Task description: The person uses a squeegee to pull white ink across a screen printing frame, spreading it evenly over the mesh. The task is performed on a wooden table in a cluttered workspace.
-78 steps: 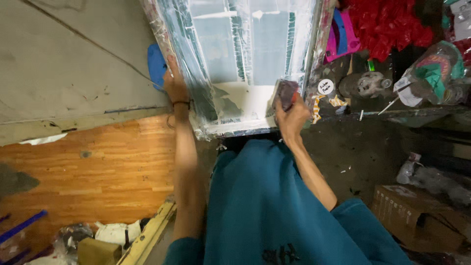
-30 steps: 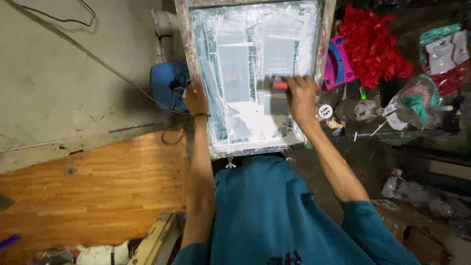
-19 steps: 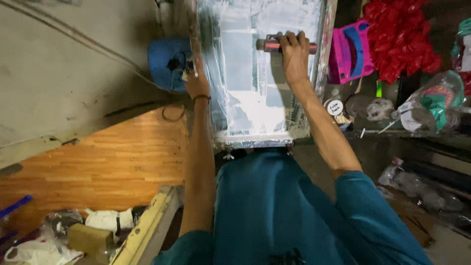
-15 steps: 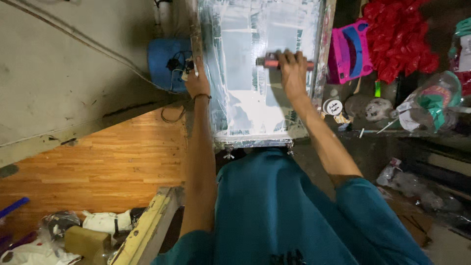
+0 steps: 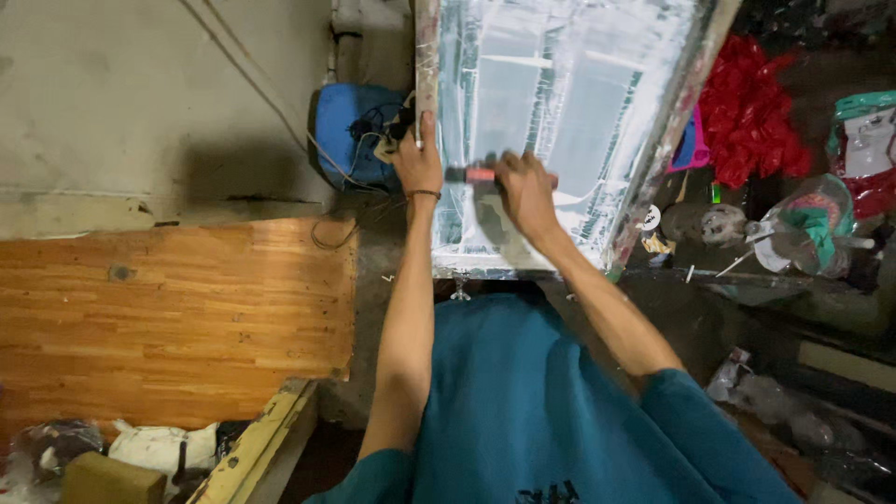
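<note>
1. A framed printing screen (image 5: 560, 131) is seen at twelve o'clock from the person's body, its mesh coated in pale, whitish ink.
2. The left hand (image 5: 417, 163) is laid on the screen's left rail, fingers curled loosely over the wood; nothing else is held by it.
3. The right hand (image 5: 525, 187) is closed around a red-handled squeegee (image 5: 474, 175), which lies crosswise on the mesh, with its handle end showing at nine o'clock of the knuckles.
4. Compared with half a second ago, the squeegee is found nearer the body and further left; a second ago it was also held mid-screen, and shortly after that at the far end. A pull stroke toward the near rail is therefore judged to be under way, with the lower third of the mesh not yet covered.
5. A blue container (image 5: 350, 131) with tangled cords is placed at nine o'clock of the left hand, just beside the frame.
6. Red crumpled bags (image 5: 747, 112) are heaped at three o'clock of the screen.
7. A wooden board (image 5: 177, 299) is spread at eight o'clock.
</note>
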